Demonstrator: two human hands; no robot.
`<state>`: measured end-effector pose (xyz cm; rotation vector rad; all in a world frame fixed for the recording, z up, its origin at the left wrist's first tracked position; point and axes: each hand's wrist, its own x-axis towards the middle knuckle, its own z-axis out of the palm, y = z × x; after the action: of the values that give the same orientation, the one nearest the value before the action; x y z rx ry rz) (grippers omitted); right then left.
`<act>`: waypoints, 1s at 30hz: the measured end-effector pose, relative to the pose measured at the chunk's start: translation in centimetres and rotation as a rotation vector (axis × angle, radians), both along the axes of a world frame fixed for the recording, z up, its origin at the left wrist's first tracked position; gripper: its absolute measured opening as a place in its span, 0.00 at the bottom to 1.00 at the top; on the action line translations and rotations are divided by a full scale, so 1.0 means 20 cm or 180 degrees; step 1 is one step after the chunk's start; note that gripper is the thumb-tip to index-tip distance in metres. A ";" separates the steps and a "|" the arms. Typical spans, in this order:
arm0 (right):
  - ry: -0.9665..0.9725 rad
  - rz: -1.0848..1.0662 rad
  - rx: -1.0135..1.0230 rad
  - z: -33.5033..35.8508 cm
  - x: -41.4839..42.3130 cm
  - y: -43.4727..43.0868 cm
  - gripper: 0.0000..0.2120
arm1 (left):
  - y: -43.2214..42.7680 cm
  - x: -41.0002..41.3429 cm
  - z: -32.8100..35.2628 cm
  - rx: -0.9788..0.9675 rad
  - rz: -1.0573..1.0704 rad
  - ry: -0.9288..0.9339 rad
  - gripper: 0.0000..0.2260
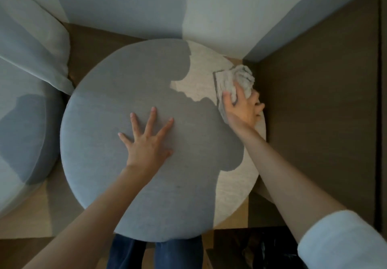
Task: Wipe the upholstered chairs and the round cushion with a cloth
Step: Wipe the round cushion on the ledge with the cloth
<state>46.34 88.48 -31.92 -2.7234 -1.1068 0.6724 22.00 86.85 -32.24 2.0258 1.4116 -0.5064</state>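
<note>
The round grey cushion [100, 126] fills the middle of the head view, mostly in shadow with a sunlit strip on its right side. My left hand [147, 143] lies flat on the cushion's centre, fingers spread, holding nothing. My right hand [243, 108] presses a crumpled light grey cloth [232, 80] onto the cushion's right edge, fingers gripping the bunched fabric. Part of the cloth sticks out beyond my fingers toward the wall corner.
A light upholstered chair [23, 109] with a draped cushion stands at the left, close to the round cushion. A pale wall [146, 6] rises behind and a dark brown panel [318, 101] stands at the right. My legs in dark trousers [155, 254] show below.
</note>
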 end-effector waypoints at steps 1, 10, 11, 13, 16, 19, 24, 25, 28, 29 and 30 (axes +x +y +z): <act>-0.0058 0.0057 -0.0077 -0.03 -0.02 -0.07 0.25 | 0.00 0.00 0.00 -0.0005 -0.0010 -0.0005 0.37; 0.0461 0.0795 0.0780 -0.03 -0.16 -0.47 0.17 | 0.00 0.00 0.01 -0.0035 0.0001 -0.0012 0.38; 0.0474 0.0884 0.0714 -0.01 -0.17 -0.52 0.18 | 0.00 0.00 0.01 -0.0030 -0.0002 0.0005 0.38; 0.0488 0.0872 0.0842 0.04 -0.15 -0.50 0.18 | 0.00 0.00 0.01 -0.0004 -0.0060 0.0066 0.38; 0.0159 0.0464 0.1280 0.07 -0.03 -0.25 0.20 | 0.00 -0.04 0.00 0.0267 -0.0164 0.0117 0.37; -0.0079 0.0244 0.0582 0.02 0.08 0.10 0.26 | 0.05 -0.11 0.00 0.0652 0.0090 -0.0074 0.36; -0.0200 0.0017 0.0516 -0.14 -0.03 0.30 0.30 | 0.14 -0.24 -0.05 0.0192 0.1184 0.0083 0.40; -0.0190 0.0018 0.0763 -0.14 -0.07 0.30 0.27 | 0.14 -0.26 -0.06 0.0141 0.1223 0.0044 0.41; 0.0005 0.0370 0.1158 -0.15 -0.22 0.27 0.22 | 0.13 -0.26 -0.07 0.0186 0.1159 -0.0010 0.41; 0.0020 0.0602 0.1146 -0.14 -0.31 0.24 0.21 | 0.13 -0.26 -0.07 0.0177 0.1158 0.0007 0.41; 0.0073 0.0894 0.1155 -0.13 -0.40 0.22 0.21 | 0.14 -0.25 -0.07 0.0159 0.1167 0.0032 0.41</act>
<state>38.27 92.88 -34.60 -2.2761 -1.4604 0.4754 16.94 89.57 -33.58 1.7445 1.7664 -0.3243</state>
